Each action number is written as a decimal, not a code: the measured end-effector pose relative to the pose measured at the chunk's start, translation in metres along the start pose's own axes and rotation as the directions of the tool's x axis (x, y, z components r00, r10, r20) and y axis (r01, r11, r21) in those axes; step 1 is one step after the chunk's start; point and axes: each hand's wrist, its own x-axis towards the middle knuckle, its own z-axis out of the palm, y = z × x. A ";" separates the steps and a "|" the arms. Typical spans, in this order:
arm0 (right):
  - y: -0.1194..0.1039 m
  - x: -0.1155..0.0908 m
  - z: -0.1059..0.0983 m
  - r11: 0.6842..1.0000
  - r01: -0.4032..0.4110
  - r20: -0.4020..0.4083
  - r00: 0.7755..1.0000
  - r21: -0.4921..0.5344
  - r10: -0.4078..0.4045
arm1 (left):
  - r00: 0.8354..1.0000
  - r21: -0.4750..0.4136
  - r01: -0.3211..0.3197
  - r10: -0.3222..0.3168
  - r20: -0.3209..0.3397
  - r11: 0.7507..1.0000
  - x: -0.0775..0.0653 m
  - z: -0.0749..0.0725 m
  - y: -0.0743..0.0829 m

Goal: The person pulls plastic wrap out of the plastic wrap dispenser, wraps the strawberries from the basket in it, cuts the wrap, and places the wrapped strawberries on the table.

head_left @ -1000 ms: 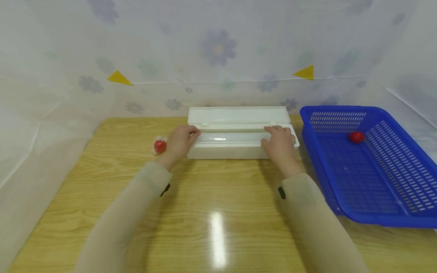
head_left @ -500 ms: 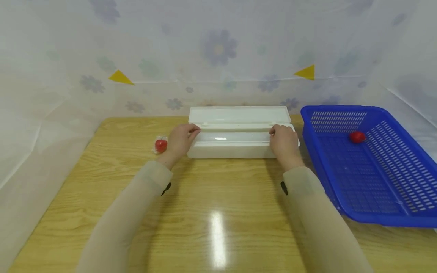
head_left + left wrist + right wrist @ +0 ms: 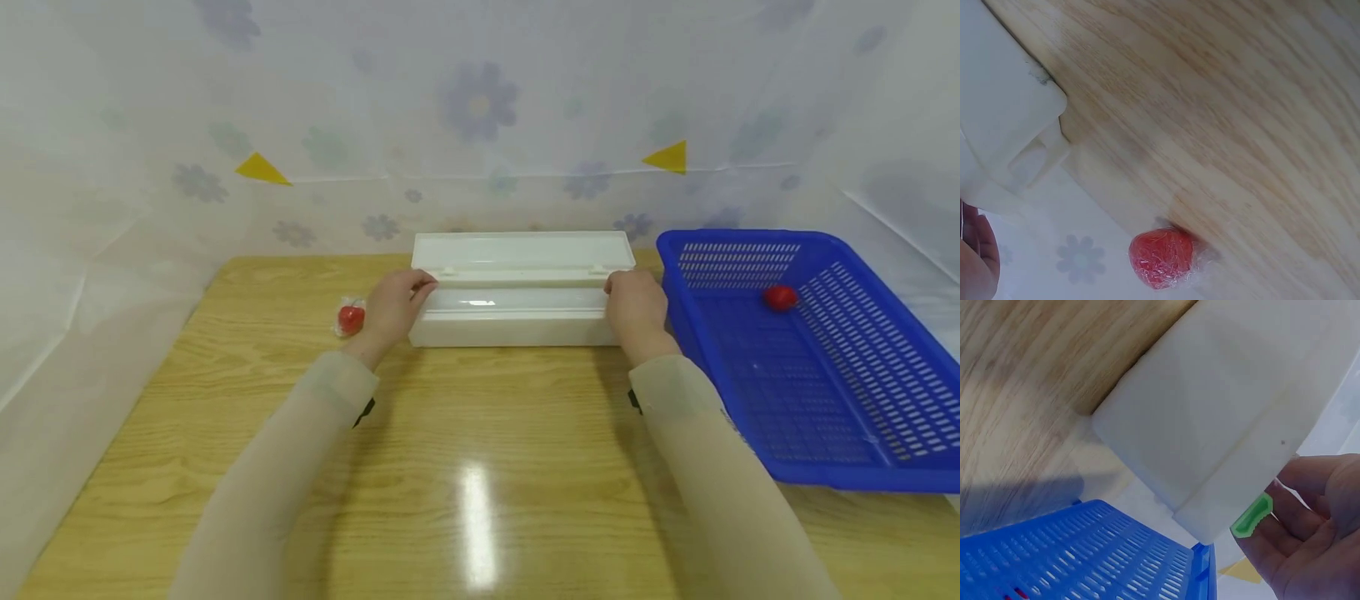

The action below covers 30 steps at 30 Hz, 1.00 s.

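Note:
A long white cling film dispenser box (image 3: pixel 517 335) stands on the table, its lid (image 3: pixel 525 250) tipped back. Across its top lies shiny clear cling film (image 3: pixel 480 298). At the box's left end my left hand (image 3: pixel 388 307) pinches the film's edge between thumb and forefinger. My right hand (image 3: pixel 637 308) has curled fingers at the right end, where it appears to pinch the film's other corner; its fingertips are partly hidden. Beside those fingers, a green cutter slider (image 3: pixel 1252 515) shows at the box's end. Left of the left hand lies a red fruit-like thing (image 3: pixel 1161 257) wrapped in clear film.
A large blue basket (image 3: pixel 757 462) stands at the right, close to the box and right forearm. Inside it lies a red fruit-like thing (image 3: pixel 781 298). A flowered sheet (image 3: pixel 480 167) hangs behind the wooden table (image 3: pixel 420 500), with two yellow triangles on it.
My right hand has slid right along the box to its end, its fingers going from spread to curled. The left hand holds its place. Box and basket have stayed put.

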 end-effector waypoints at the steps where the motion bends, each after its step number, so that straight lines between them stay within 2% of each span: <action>1: 0.000 0.000 -0.001 1.000 -0.005 0.007 1.000 0.013 0.005 | 1.000 0.002 0.001 -0.001 0.001 1.000 0.000 0.000 0.000; 8: 0.002 0.005 -0.003 0.997 -0.052 0.036 0.998 0.065 0.050 | 1.000 0.011 0.021 -0.022 0.014 1.000 0.001 0.001 -0.002; 15: 0.004 0.006 -0.002 0.984 -0.055 0.000 0.998 0.170 0.056 | 0.996 -0.040 0.065 -0.063 0.063 0.997 0.001 0.001 0.000; 22: 0.004 0.004 0.000 0.967 -0.066 -0.017 0.997 0.247 0.073 | 0.997 -0.109 0.067 -0.063 0.039 0.992 0.002 0.000 0.001; 30: 0.002 0.005 -0.008 0.973 -0.061 -0.040 0.997 0.223 0.071 | 0.996 -0.178 0.085 -0.085 0.007 0.980 0.004 -0.003 -0.002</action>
